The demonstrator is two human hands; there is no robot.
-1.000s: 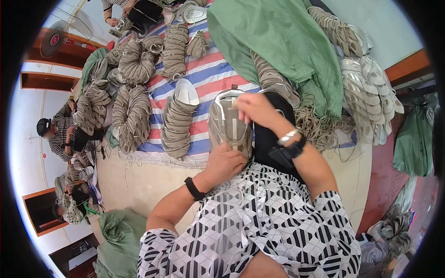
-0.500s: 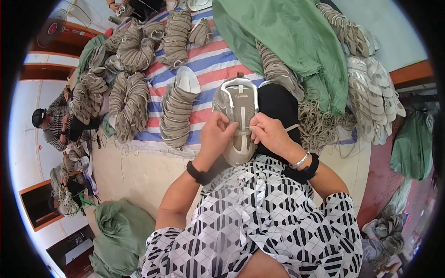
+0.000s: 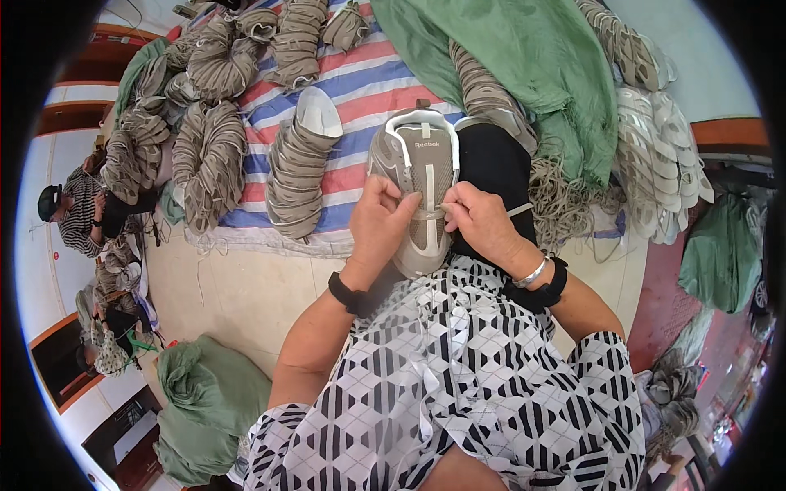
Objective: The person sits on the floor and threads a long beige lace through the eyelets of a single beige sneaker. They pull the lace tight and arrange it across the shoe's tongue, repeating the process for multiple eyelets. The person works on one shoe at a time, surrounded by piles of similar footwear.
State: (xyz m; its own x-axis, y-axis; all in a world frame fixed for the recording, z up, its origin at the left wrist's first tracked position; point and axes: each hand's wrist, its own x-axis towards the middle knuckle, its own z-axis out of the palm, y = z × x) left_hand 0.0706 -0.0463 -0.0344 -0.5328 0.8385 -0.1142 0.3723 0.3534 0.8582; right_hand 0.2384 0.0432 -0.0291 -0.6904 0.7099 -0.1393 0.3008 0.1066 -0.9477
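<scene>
A beige-grey sneaker upper point(image 3: 426, 155) with a white collar lining lies over my lap, toe toward me. A thin pale shoelace point(image 3: 427, 216) crosses its tongue low down, between my hands. My left hand point(image 3: 383, 221) is closed at the upper's left lacing edge, its thumb over the tongue; whether lace is also between its fingers is hidden. At the right lacing edge, my right hand point(image 3: 483, 221) pinches the shoelace between thumb and forefinger. Black cloth point(image 3: 494, 176) covers my leg beside the upper.
Nested stacks of similar uppers point(image 3: 299, 176) stand on a striped sheet point(image 3: 360, 106) ahead. A green cloth point(image 3: 516, 65) covers part of it, near a heap of laces point(image 3: 561, 200). Green sacks point(image 3: 209, 401) lie at left; a co-worker point(image 3: 78, 209) sits far left.
The whole view has shifted slightly, so the stacks and the shoe appear higher. Both hands stay at the same lacing area, with little change in their grip.
</scene>
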